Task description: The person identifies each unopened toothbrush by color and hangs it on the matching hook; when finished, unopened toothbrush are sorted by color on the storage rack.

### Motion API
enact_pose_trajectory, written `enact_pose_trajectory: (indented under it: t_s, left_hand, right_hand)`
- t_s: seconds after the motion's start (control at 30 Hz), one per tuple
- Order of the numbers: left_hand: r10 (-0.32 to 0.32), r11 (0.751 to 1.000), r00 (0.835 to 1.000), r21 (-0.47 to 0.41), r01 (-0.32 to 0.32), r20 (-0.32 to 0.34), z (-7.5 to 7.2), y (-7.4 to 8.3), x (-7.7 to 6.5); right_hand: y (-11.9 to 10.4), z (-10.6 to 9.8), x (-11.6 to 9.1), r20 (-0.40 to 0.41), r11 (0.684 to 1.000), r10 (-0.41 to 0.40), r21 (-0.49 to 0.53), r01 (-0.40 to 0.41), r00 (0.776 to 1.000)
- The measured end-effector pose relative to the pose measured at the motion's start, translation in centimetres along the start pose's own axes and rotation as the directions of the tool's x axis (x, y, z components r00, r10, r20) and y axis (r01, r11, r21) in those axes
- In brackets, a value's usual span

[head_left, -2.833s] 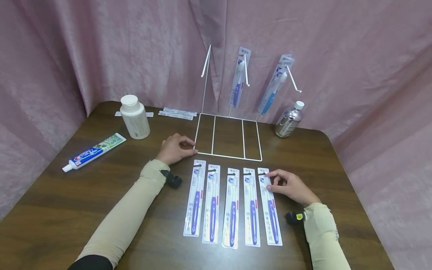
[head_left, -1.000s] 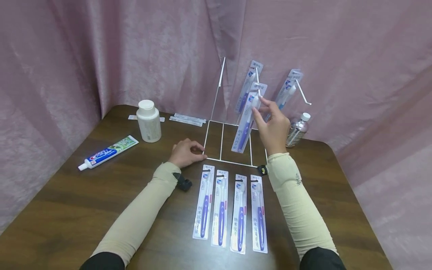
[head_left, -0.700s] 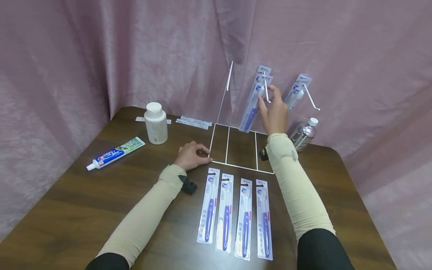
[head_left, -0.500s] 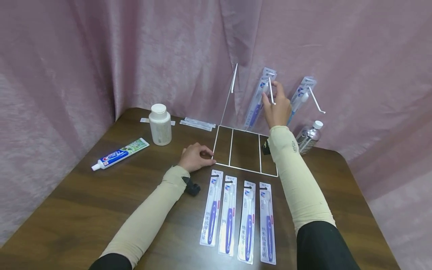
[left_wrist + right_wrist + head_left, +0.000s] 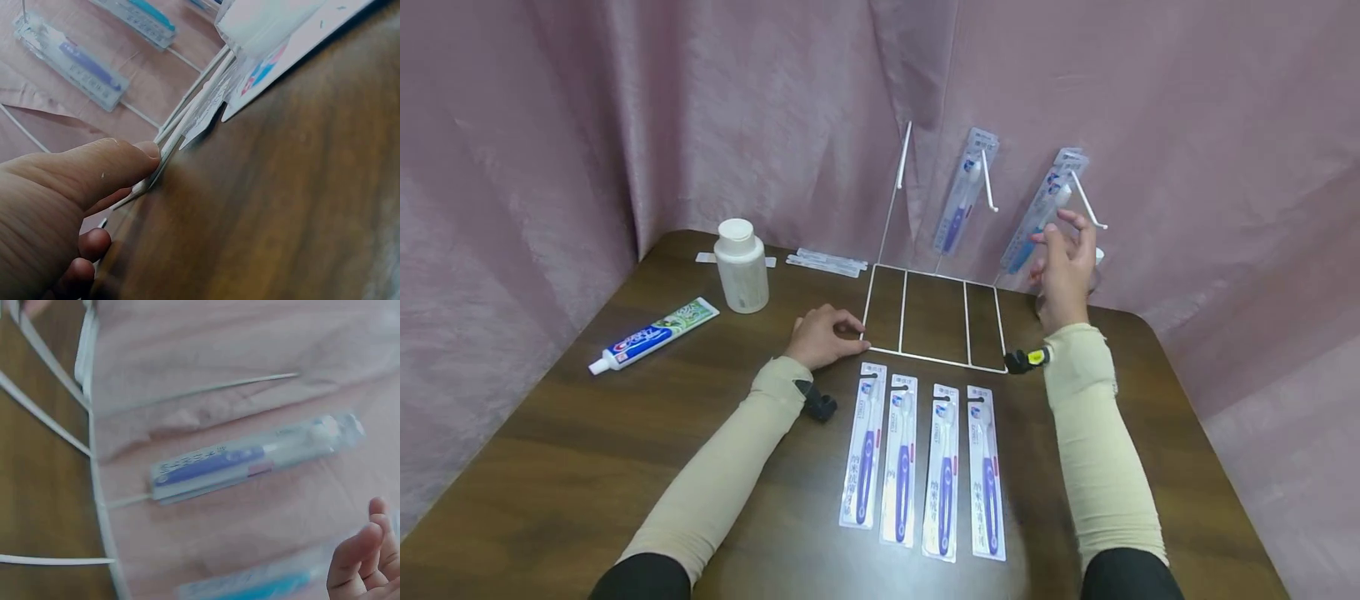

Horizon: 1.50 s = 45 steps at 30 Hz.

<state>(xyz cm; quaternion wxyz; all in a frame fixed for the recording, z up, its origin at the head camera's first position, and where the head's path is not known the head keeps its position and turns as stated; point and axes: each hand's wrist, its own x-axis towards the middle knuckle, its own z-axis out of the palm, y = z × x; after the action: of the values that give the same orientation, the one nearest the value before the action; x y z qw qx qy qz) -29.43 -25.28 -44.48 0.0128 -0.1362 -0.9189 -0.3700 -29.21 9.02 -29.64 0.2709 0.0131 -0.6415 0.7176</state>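
Note:
My left hand (image 5: 823,336) pinches the front left corner of a white wire display rack (image 5: 936,359) between thumb and fingers; the left wrist view shows the thumb (image 5: 119,164) on the wire. My right hand (image 5: 1066,271), holding nothing and loosely bent, is up in front of the right hook (image 5: 1087,200). Packaged purple toothbrushes (image 5: 964,193) hang from the middle hook, and a blue packaged toothbrush (image 5: 1037,221) hangs on the right one. No package hangs from the left hook (image 5: 904,157). Several packaged toothbrushes (image 5: 940,475) lie in a row before the rack.
A white bottle (image 5: 742,271) and a toothpaste tube (image 5: 655,335) are on the left of the brown table (image 5: 535,467). Flat white strips (image 5: 827,262) lie behind. My right hand partly hides a silver bottle (image 5: 1096,271). A pink curtain (image 5: 760,108) hangs behind.
My right hand took the rightmost packaged toothbrush from the row, hung it on the middle hook, let go and drew back to the right. My left hand stayed on the rack corner.

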Motion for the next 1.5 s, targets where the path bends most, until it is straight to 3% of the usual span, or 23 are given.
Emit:
enact_pose_trajectory:
  t_s: [0.1, 0.17, 0.33, 0.47, 0.57, 0.67, 0.73, 0.83, 0.93, 1.03, 1.1, 1.27, 1.5]
  left_hand:
    - [-0.008, 1.0, 1.0, -0.007, 0.008, -0.012, -1.1, -0.5, 0.2]
    - [-0.008, 1.0, 1.0, -0.008, 0.008, -0.015, -1.6, -0.9, 0.3]
    - [-0.002, 1.0, 1.0, -0.007, 0.001, -0.02, -2.5, -1.8, 0.5]
    - [0.002, 1.0, 1.0, -0.008, -0.002, -0.015, -2.7, -2.4, 0.0]
    - [0.0, 1.0, 1.0, -0.009, 0.0, 0.006, -2.6, -2.5, -0.3]
    - [0.001, 1.0, 1.0, -0.008, -0.001, 0.007, -2.6, -2.3, -0.5]
    - [0.005, 1.0, 1.0, -0.006, -0.005, -0.005, -2.8, -2.2, -0.5]
    - [0.005, 1.0, 1.0, 0.001, -0.005, -0.012, -3.0, -2.1, -0.5]
    - [0.004, 1.0, 1.0, 0.006, -0.004, 0.003, -3.1, -2.0, -0.4]
    - [-0.003, 1.0, 1.0, 0.007, 0.003, 0.017, -3.0, -2.0, -0.3]
    - [-0.006, 1.0, 1.0, 0.004, 0.006, 0.02, -3.0, -2.0, -0.3]
    - [-0.006, 1.0, 1.0, 0.003, 0.006, 0.015, -3.2, -1.8, -0.2]
    - [-0.024, 1.0, 1.0, 0.014, 0.024, 0.014, -3.0, -1.9, -0.1]
  right_hand:
    - [0.7, -2.7, -2.9, -0.007, 0.967, 0.167, 0.195, -0.163, 0.986]
    - [1.7, -4.3, -5.1, 0.015, 0.939, 0.266, 0.224, -0.262, 0.964]
    - [4.8, -6.6, -10.0, 0.077, 0.887, 0.429, 0.15, -0.436, 0.9]
    - [7.2, -7.2, -13.2, 0.1, 0.881, 0.466, 0.04, -0.472, 0.879]
    - [8.2, -7.8, -14.8, 0.135, 0.902, 0.432, -0.076, -0.426, 0.892]
    - [8.7, -8.4, -15.3, 0.248, 0.919, 0.359, -0.261, -0.295, 0.9]
    - [8.7, -8.6, -15.2, 0.351, 0.906, 0.32, -0.386, -0.176, 0.88]
    - [8.4, -8.9, -14.9, 0.478, 0.857, 0.307, -0.514, -0.021, 0.823]
    - [8.2, -9.0, -14.8, 0.534, 0.804, 0.329, -0.592, 0.065, 0.779]
    - [8.1, -8.9, -14.9, 0.555, 0.763, 0.339, -0.634, 0.123, 0.76]
    - [8.1, -8.7, -14.9, 0.558, 0.738, 0.333, -0.656, 0.158, 0.76]
    - [8.0, -8.1, -14.9, 0.55, 0.71, 0.295, -0.674, 0.206, 0.781]
    - [8.3, -8.0, -15.3, 0.533, 0.738, 0.249, -0.645, 0.198, 0.809]
